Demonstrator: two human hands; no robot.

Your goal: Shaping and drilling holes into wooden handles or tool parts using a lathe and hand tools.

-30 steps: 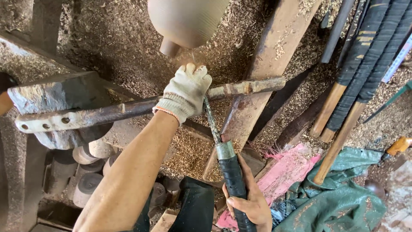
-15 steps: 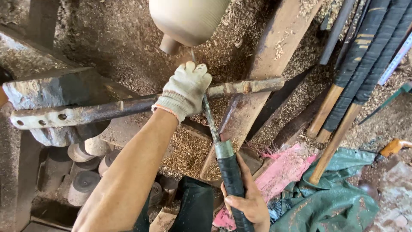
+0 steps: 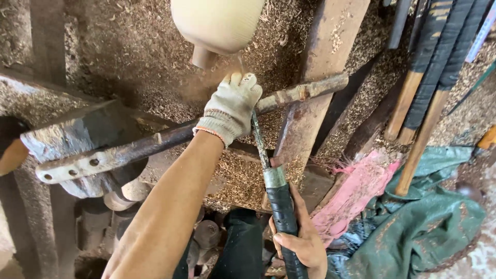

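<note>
Chisel (image 3: 266,170) tip hidden, left hand (image 3: 231,107) covering

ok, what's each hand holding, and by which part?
The right hand grips a turning chisel by its black-wrapped handle, near the metal collar. The gloved left hand presses the chisel's blade onto the metal tool-rest bar, near the tip.

Sawdust (image 3: 119,62) is spread everywhere; wrapped handles (image 3: 439,67) are leaned at two o'clock, green cloth (image 3: 429,227) crumpled at four.
</note>
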